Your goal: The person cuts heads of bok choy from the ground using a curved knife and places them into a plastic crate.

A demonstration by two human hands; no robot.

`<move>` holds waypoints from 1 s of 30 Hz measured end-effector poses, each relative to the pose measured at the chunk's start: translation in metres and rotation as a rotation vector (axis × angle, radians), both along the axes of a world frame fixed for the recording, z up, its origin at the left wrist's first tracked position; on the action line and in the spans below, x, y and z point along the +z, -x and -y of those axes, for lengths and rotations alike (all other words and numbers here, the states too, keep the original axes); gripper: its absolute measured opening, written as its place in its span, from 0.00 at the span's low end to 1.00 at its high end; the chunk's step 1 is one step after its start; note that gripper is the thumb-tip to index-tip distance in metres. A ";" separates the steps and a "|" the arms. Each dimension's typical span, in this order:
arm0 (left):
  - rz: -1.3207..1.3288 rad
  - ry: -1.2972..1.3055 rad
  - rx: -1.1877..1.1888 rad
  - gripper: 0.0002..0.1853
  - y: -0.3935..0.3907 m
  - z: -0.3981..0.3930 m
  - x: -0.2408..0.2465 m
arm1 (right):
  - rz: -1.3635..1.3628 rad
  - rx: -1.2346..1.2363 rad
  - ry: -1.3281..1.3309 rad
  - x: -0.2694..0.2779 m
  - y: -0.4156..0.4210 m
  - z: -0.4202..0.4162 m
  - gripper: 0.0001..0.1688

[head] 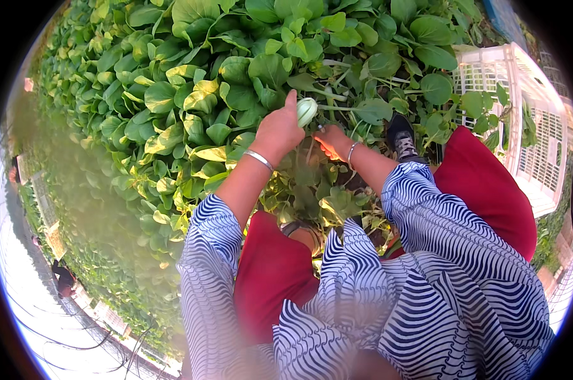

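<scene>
My left hand [279, 132], with a silver bangle at its wrist, is closed around a leafy green that looks like bok choy. Its pale, rounded stem base [307, 112] sticks out beside the thumb and faces right. Just to the right and slightly lower, my right hand [335, 141] is close to that base, its fingers curled. A small shiny bit [320, 127] shows at its fingers; whether it is a ring or part of a tool is unclear. Dense bok choy plants [220, 99] grow ahead and to the left of both hands.
Pulled or cut greens [336, 95] lie with pale stems just beyond my hands. On the right stands a white plastic crate [514, 118], leaves against its side. My dark shoe [402, 137] is planted among the leaves. Another person [64, 279] appears at the far left.
</scene>
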State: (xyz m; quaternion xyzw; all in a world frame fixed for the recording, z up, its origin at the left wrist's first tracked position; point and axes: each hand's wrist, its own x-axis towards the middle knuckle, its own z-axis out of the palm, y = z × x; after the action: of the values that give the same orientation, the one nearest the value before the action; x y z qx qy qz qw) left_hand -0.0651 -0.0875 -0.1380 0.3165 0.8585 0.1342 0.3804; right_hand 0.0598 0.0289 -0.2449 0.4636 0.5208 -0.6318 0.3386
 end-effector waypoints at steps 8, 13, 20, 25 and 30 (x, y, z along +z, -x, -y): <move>-0.003 0.205 0.070 0.32 0.022 0.042 -0.057 | -0.460 0.180 -0.447 -0.011 -0.004 0.000 0.20; 0.030 0.200 0.096 0.28 0.006 0.065 -0.073 | -0.220 0.173 -0.203 -0.026 0.015 0.008 0.18; 0.017 0.155 0.087 0.22 0.001 0.075 -0.080 | -0.156 0.279 -0.196 -0.030 0.023 0.007 0.14; 0.021 0.169 0.055 0.18 -0.001 0.074 -0.075 | -0.406 0.719 -0.450 -0.043 0.029 0.009 0.14; 0.016 0.160 0.040 0.17 -0.004 0.070 -0.071 | -0.378 0.757 -0.421 -0.072 0.025 0.007 0.16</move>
State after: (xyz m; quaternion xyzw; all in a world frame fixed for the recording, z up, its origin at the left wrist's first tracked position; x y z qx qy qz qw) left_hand -0.0614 -0.1579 -0.2089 0.2666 0.8696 0.0754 0.4086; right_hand 0.0352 0.0220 -0.3172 0.1765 0.8227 -0.4178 0.3428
